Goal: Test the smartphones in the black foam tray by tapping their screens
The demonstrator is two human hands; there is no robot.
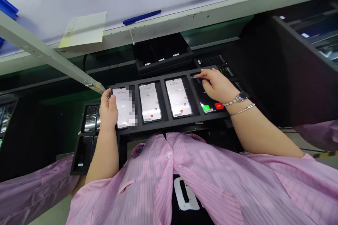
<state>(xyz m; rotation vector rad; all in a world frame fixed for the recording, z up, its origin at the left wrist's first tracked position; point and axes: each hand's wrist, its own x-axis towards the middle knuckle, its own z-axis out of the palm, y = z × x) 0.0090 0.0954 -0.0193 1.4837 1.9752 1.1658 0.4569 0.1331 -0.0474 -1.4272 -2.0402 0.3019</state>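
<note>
1. Materials: I log a black, matte tray (200, 121) with four recessed compartments in a row, each holding a slim glass-fronted smartphone. The first phone (124, 107) is partly pixelated on its right side. The second (150, 102) and third (178, 97) show pale screens with a small red circle near the bottom edge. The fourth phone (208, 102) is dark, with green and red patches low on its screen.
2. Grip: my reading of the left hand (108, 110) is that it lies over the first phone's left side, touching it; I cannot tell whether it is clenched. The right hand (215, 86) is not clenched; its fingertips (199, 75) touch the top of the fourth phone, in the far right compartment.
3. Edges and room: a pale metal bar (44, 54) slants in just above the left hand, and a black panel (298, 70) walls the right side. Beyond the row sits a shallow black tray (162, 54). Another tray of phones (89, 119) lies lower left, beside the left forearm.
4. Above: a pale bench shelf (171, 10) carries a blue pen (142, 17) and a yellowish sheet (83, 30).
</note>
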